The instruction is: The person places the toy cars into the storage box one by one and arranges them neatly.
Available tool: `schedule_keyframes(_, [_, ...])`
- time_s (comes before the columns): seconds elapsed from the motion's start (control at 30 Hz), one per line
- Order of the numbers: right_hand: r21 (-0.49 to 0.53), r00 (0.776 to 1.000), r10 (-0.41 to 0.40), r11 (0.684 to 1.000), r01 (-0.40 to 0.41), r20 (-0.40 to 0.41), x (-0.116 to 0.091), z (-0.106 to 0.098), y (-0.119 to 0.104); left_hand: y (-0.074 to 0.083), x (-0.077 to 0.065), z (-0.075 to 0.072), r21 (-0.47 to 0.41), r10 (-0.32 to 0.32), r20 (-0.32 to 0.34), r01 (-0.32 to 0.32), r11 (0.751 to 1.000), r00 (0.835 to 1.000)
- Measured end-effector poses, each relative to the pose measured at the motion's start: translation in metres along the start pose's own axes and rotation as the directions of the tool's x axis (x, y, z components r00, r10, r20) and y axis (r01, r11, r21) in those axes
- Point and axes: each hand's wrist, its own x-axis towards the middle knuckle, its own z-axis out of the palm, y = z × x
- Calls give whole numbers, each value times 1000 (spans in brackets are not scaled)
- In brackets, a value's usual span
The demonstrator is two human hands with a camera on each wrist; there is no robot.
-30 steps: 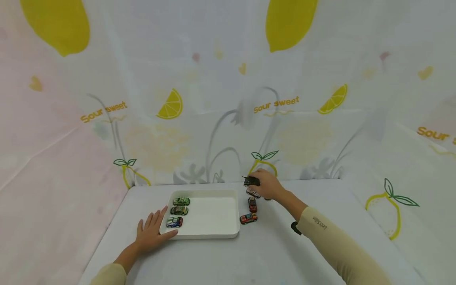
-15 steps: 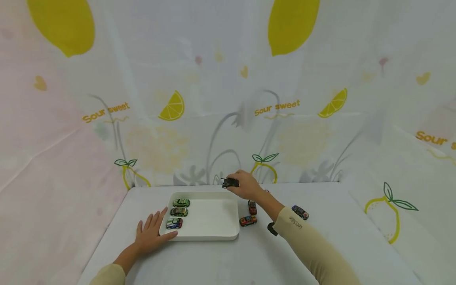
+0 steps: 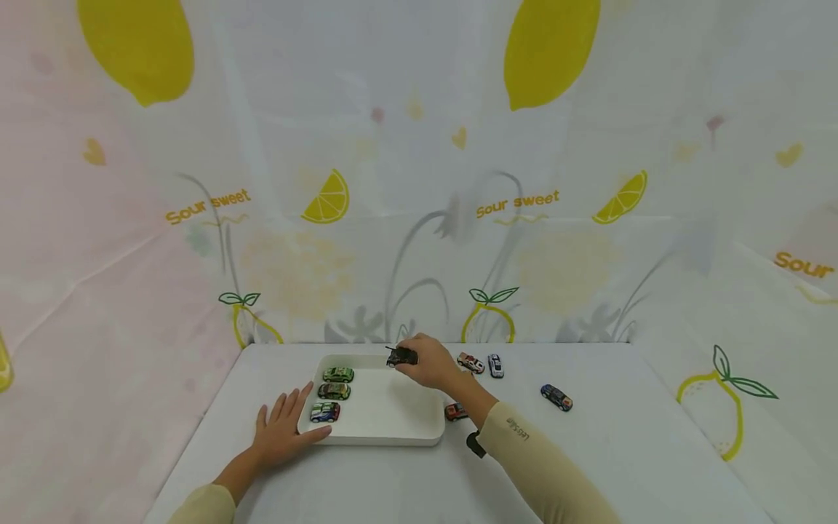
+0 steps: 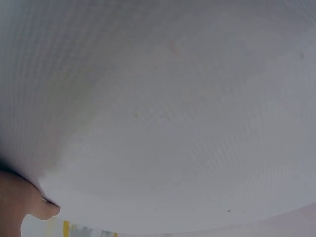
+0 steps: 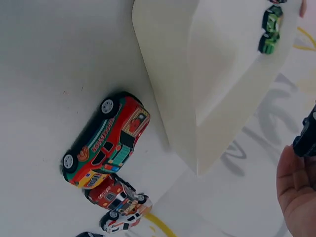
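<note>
The right hand (image 3: pixel 433 364) has its thumb and fingers closed in a pinch on the black toy vehicle (image 3: pixel 402 356) (a thin rod projects from one end). The vehicle is at the far wall of the white tray (image 3: pixel 393 411), right of the tray's middle, and shows apart from the tray in the right wrist view. The left hand (image 3: pixel 283 431) has its fingers extended and grips nothing; the fingers lie along the tray's left wall, the thumb at its near left corner.

Inside the tray, three units stand in a row along the left wall. From far to near: light green toy car (image 3: pixel 339 375), green-and-dark toy car (image 3: pixel 334 391), white-and-blue toy car (image 3: pixel 324 413).

Just beside the tray's right wall is the red-and-green toy car (image 5: pixel 106 140), with the red toy car (image 5: pixel 111 193) next to it. To the right of the tray's far right corner are the red-and-white toy car (image 3: pixel 471 362) and the white toy car (image 3: pixel 495 366). Well right of the tray lies the blue toy car (image 3: pixel 556 397). Behind the tray hangs a lemon-print cloth (image 3: pixel 393 255)
</note>
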Motion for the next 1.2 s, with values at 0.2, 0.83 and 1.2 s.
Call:
schedule_keyframes(0.2, [-3, 1000, 21, 1000, -21, 19, 2, 15, -4, -1, 0, 1, 11, -5, -2, 6, 1000, 1000])
schedule_keyframes(0.83, [121, 992, 97, 987, -107, 86, -4, 61, -22, 1, 0, 1, 31, -16, 12, 16, 999, 1000])
schedule_keyframes(1.2, [152, 984, 117, 979, -137, 133, -8, 77, -32, 3, -1, -4, 33, -13, 4, 13, 999, 1000])
